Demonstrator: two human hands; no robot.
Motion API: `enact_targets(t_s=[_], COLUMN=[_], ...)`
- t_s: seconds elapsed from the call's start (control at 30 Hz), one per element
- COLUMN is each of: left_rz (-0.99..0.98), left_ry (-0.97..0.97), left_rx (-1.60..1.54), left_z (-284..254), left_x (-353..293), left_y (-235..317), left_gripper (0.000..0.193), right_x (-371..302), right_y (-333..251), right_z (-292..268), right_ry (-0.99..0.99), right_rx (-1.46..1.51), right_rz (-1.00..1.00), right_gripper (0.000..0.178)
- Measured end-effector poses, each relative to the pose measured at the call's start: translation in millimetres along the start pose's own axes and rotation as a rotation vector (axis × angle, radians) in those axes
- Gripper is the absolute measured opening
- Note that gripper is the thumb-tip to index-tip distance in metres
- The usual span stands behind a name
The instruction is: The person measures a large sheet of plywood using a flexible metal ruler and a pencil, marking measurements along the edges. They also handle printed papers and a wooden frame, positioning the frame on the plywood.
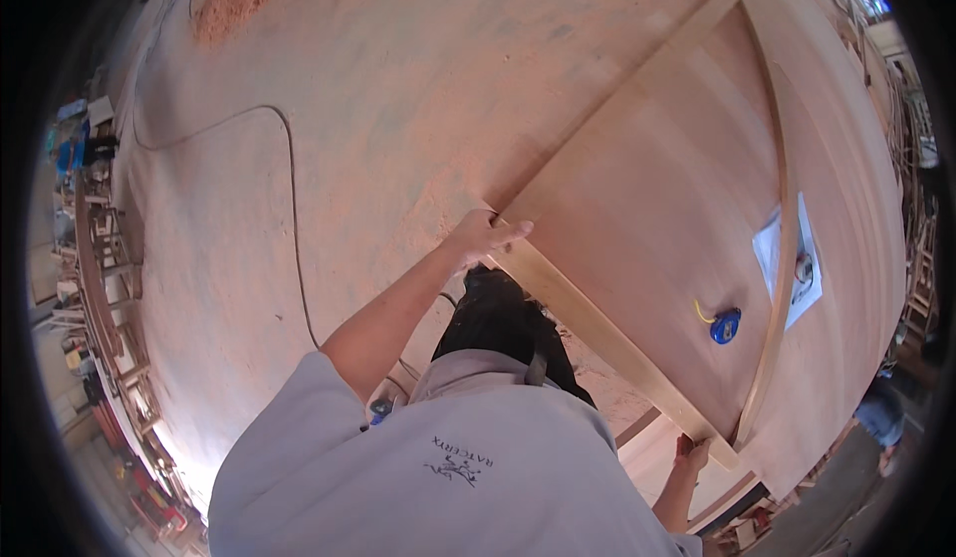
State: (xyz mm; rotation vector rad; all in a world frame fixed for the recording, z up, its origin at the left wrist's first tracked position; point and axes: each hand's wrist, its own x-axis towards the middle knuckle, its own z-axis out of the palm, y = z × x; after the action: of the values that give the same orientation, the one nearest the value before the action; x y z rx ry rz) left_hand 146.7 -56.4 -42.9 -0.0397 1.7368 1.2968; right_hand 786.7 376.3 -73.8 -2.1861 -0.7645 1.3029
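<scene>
As a person in a light grey shirt (pixel 478 487) bends over a large reddish-tan wooden panel (pixel 637 209), 2 bare hands meet 1 straight, pale tan wooden strip (pixel 602 336) at opposite ends. Its long axis runs between them, slanting from the left hand (pixel 481 239), ahead of the body, back to the right hand (pixel 692 454). The left grips its end, thumb on top; the right's fingers touch the other end, though how firmly they close cannot be told.

Across the strip from the body sits 1 blue tape measure (pixel 726 325) with a yellow end, nearer the right hand. Farther out, 1 bowed, tan wooden strip (pixel 768 368) curves away from the straight strip's right-hand end. White paper (pixel 810 288), sheet count unclear, lies under the bow. Beyond the straight strip's left-hand end trail 1 dark cord (pixel 291 179) and, farthest, 1 heap of orange-brown shavings (pixel 239 0).
</scene>
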Motion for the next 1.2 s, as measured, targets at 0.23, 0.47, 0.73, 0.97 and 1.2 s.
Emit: enact_targets(t_s=[0.23,0.47,0.73,0.97,1.2], left_rz=[0.037,-0.017,-0.063,-0.024,-0.15], left_ry=[-0.051,-0.087,-0.06,-0.014,-0.138], left_rx=[-0.139,-0.217,-0.075,-0.215,-0.315], left_z=[12.9,6.3,-1.8,6.9,-1.7], left_x=[11.0,3.3,4.3,7.7,7.3], left_y=[-23.3,-5.3,4.3,-0.3,9.2], left_gripper=[0.06,0.048,0.049,0.053,0.06], right_x=[-49.1,-95.0,-101.7,-88.1,-82.5], right_y=[4.1,10.7,5.1,12.2,13.5], right_z=[45.7,88.5,97.9,86.9,79.9], right_ry=[-0.005,-0.144,-0.031,-0.103,-0.161], right_rx=[0.037,0.343,0.344,0.356,0.347], right_rz=[0.084,0.039,0.066,0.0,0.017], right_gripper=[0.051,0.05,0.049,0.051,0.057])
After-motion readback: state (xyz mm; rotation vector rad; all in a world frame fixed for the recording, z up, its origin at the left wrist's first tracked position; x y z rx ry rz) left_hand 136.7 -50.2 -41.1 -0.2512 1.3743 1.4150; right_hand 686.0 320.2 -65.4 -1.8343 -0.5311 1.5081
